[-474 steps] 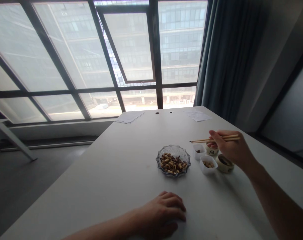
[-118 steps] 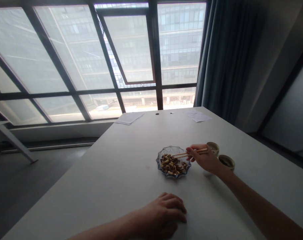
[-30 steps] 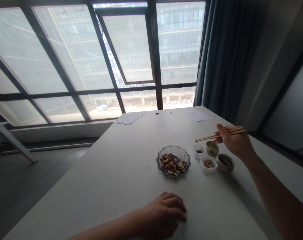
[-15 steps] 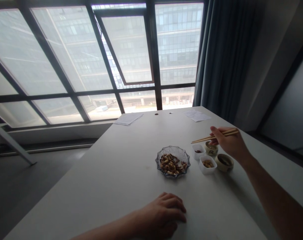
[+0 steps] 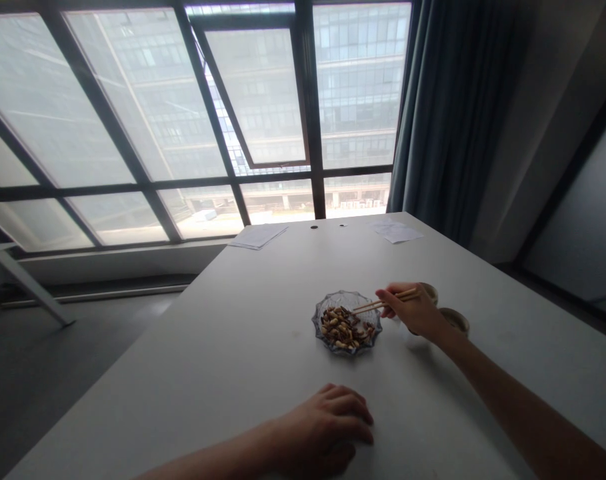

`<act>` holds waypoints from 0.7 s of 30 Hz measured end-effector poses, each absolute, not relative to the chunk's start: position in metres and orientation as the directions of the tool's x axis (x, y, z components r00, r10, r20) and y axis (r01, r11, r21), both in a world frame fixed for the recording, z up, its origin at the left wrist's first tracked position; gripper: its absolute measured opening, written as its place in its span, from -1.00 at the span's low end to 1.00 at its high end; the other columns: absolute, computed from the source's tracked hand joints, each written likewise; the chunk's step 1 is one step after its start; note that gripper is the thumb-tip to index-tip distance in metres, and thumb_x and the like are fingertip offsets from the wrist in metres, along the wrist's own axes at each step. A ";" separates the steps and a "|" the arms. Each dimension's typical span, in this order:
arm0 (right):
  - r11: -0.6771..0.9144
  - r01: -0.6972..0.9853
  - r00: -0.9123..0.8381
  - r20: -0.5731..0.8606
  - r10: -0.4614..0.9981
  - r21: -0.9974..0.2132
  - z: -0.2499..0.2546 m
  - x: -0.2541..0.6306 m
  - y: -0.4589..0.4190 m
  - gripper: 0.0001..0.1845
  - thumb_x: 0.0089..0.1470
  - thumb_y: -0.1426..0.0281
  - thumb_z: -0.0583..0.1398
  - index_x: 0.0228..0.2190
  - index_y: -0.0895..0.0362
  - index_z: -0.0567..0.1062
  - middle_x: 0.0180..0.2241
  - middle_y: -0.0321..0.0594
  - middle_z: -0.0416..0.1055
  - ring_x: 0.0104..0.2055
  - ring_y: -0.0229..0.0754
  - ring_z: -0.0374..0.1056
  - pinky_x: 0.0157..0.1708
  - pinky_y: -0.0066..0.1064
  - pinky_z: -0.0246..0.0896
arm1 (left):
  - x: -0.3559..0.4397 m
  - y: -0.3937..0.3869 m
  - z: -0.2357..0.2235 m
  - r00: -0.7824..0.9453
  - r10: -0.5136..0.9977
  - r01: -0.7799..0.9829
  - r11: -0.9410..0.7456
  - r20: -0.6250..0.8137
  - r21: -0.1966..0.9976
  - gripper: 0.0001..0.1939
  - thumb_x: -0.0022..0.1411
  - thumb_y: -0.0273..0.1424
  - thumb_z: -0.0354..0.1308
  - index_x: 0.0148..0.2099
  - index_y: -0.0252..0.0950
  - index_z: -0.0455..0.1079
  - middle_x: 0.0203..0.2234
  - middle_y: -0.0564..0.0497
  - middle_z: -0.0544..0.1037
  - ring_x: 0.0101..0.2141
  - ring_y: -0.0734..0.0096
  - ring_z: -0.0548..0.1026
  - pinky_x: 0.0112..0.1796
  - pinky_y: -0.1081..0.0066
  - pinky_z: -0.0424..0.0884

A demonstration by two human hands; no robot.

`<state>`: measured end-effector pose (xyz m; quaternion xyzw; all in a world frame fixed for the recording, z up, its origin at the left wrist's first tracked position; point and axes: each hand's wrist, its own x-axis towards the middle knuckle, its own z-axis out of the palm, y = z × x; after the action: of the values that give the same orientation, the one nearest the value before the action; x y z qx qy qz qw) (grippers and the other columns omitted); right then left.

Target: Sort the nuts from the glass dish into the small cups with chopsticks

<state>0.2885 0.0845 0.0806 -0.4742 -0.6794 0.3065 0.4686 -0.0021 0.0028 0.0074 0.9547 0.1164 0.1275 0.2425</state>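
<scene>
My right hand (image 5: 413, 308) is closed around a pair of wooden chopsticks (image 5: 370, 307), whose tips point left into the far right part of a scalloped glass bowl (image 5: 317, 339). A mix of nuts and seeds (image 5: 341, 327) lies in the bowl, pale pieces among brown ones. Whether the tips touch a piece is too small to tell. Nearer to me, my left hand (image 5: 333, 427) rests on the white table, holding nothing, its fingers slightly bent and apart. My right hand and wrist hide most of the small white containers beside the bowl.
Two round, light-coloured pots, a far pot (image 5: 429, 291) and a nearer pot (image 5: 455, 321), stand partly behind my right hand and forearm. Paper sheets lie at the table's far left (image 5: 259, 235) and far right (image 5: 397, 231). Windows and a dark curtain (image 5: 447, 133) rise beyond the table (image 5: 233, 333).
My right hand has moved left and slightly down with the chopsticks, from above the small containers and pots to the glass bowl. My left hand has stayed put.
</scene>
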 end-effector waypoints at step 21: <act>0.338 0.326 0.057 0.376 0.925 -0.883 0.093 0.296 0.082 -0.37 0.14 -0.21 0.32 -0.49 0.12 0.65 -0.51 -0.06 0.65 -0.48 0.06 0.65 -0.49 -0.31 0.58 | -0.001 0.004 0.003 0.939 0.289 0.165 -0.854 0.186 0.493 -0.69 0.39 -0.46 0.21 0.15 -0.13 0.44 0.13 -0.07 0.58 0.22 0.12 0.48 0.28 0.15 0.34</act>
<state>0.2965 0.0822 0.0932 -0.5002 -0.6254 0.2838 0.5273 -0.0011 0.0040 0.0029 0.9543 0.1189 0.1276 0.2426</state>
